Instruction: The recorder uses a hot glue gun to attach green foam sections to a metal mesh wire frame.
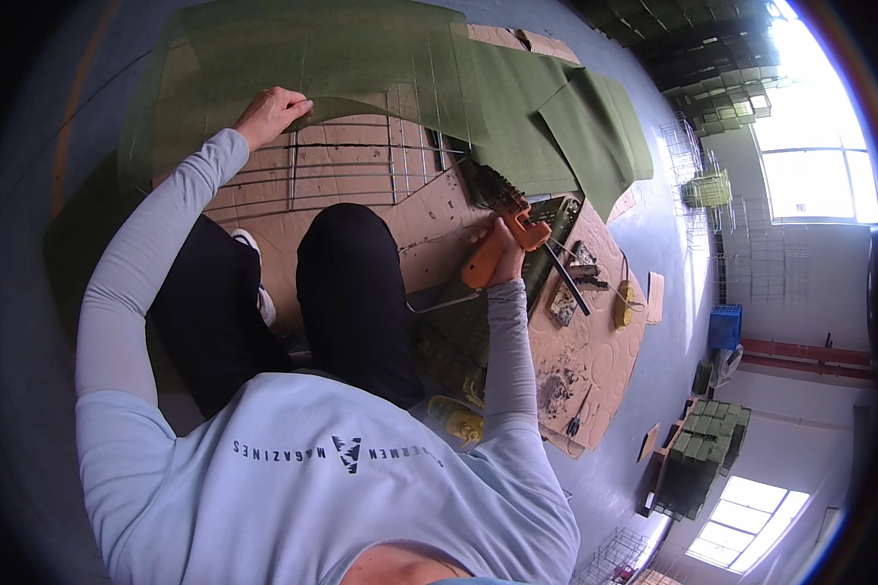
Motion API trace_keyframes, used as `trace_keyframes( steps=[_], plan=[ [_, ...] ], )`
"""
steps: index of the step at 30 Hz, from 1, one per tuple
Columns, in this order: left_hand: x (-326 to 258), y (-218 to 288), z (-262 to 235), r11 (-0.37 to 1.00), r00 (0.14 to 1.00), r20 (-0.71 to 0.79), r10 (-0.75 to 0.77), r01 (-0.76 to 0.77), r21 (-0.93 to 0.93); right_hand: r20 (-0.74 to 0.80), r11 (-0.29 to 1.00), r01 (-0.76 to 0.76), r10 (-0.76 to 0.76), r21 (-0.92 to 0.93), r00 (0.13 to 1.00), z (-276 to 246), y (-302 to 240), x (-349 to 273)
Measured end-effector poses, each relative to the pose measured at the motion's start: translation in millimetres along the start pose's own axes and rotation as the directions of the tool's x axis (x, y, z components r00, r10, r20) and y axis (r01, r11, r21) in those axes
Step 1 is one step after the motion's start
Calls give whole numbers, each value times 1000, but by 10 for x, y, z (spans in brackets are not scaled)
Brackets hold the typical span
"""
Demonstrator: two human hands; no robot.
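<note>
My left hand (271, 115) is closed in a pinch on the near edge of a thin green mesh sheet (361, 54), lifting that edge a little. Beneath the sheet, a wire grid panel (307, 197) shows its bare bars at the near side. My right hand (507, 258) grips an orange gun-like hand tool (482, 261) by its handle. The tool's dark, dirty front end points toward the mesh sheet's near edge, and a black bar sticks out on its right. Whether the front end touches the sheet or wire, I cannot tell.
Cardboard (434, 229) lies under the panel, between my knees and the mesh. A stained cardboard sheet (595, 341) at the right carries dirty blocks, a yellow-handled tool (624, 304) and small scissors-like pliers (574, 426). Stacked green mesh boxes (707, 448) and a blue crate (725, 327) stand farther right.
</note>
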State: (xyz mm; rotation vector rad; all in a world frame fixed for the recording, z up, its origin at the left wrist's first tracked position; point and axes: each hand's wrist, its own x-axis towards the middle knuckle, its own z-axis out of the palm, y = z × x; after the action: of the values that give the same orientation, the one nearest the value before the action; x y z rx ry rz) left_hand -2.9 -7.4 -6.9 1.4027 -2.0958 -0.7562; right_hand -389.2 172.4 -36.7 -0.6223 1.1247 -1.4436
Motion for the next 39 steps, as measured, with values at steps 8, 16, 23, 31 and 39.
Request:
trace_keyframes(
  steps=[8, 16, 23, 31, 39],
  plan=[
    [2, 4, -2, 1000, 999, 21, -28, 28, 6, -5, 998, 23, -23, -55, 1000, 104, -6, 35],
    [-4, 29, -25, 999, 999, 18, -33, 33, 2, -11, 998, 51, -51, 38, 999, 151, 83, -28],
    [-10, 38, -23, 1000, 1000, 12, -27, 27, 1, -32, 997, 71, -71, 11, 997, 172, 104, -15],
    [-2, -55, 31, 999, 998, -47, 36, -38, -39, -9, 998, 66, -66, 4, 998, 136, 236, 7],
    [-2, -35, 10, 996, 996, -60, 60, -63, -56, 14, 998, 60, -60, 26, 998, 204, 260, -31]
  ],
)
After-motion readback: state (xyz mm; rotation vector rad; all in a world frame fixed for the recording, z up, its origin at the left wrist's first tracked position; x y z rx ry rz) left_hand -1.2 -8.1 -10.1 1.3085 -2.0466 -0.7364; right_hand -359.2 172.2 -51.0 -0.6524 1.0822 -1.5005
